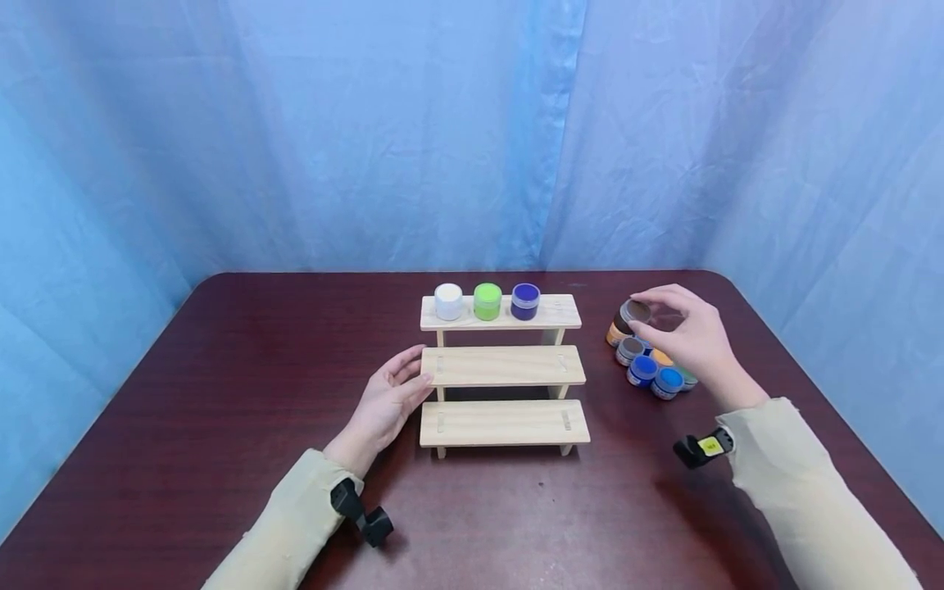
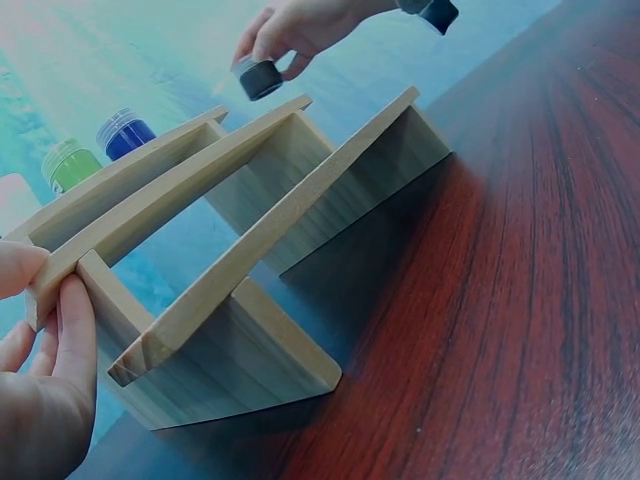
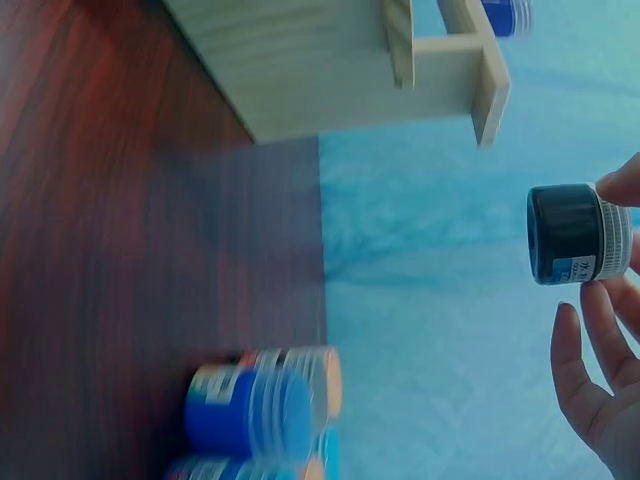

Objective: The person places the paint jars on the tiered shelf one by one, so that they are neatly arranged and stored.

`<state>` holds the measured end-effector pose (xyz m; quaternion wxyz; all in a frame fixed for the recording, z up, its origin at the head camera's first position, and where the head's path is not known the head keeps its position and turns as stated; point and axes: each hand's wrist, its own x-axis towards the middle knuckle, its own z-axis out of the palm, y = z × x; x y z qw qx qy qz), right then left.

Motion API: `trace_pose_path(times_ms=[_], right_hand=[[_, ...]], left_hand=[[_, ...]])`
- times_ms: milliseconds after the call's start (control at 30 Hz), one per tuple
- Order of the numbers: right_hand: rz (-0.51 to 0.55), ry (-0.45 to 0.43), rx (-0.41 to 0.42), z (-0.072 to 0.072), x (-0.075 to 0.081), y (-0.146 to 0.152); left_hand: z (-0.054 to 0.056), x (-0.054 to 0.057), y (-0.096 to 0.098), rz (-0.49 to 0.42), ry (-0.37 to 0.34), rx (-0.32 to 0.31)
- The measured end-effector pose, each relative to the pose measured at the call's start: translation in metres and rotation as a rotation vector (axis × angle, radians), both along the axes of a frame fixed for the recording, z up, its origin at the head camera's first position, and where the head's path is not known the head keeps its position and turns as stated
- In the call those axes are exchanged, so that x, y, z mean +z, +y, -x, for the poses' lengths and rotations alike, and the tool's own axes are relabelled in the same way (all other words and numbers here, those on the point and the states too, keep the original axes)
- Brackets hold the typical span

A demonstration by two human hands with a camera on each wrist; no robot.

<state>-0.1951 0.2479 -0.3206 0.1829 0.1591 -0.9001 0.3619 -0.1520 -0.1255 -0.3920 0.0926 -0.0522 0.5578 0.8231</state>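
My left hand (image 1: 385, 403) holds the left end of the middle step of a three-step wooden rack (image 1: 501, 366), thumb on top and fingers beneath in the left wrist view. Pinched between thumb and fingers of my right hand (image 1: 693, 332) is a dark paint jar (image 3: 565, 235) with a clear ridged lid. In the right wrist view it is off the table. On the rack's top step stand a white paint jar (image 1: 448, 303), a light green jar (image 1: 487, 303) and a purple jar (image 1: 525, 303), side by side from the left.
Right of the rack, several paint jars cluster on the dark red table (image 1: 221, 393), among them a dark blue jar (image 1: 642, 371), a lighter blue jar (image 1: 667, 383) and a grey-brown jar (image 1: 630, 351). Blue curtains (image 1: 398, 147) hang behind and at both sides.
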Motion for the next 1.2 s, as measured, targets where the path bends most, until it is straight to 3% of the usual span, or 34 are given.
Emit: trace_pose_path(times_ms=[600,1200], right_hand=[[0.045,-0.028,0.090,0.010,0.021,-0.048],[-0.004,-0.030,0.134,0.025,0.021,-0.069]], left_hand=[[-0.001,0.003,0.000,-0.009,-0.013,-0.005],[0.001,0.002,0.001,-0.002,-0.012,0.001]])
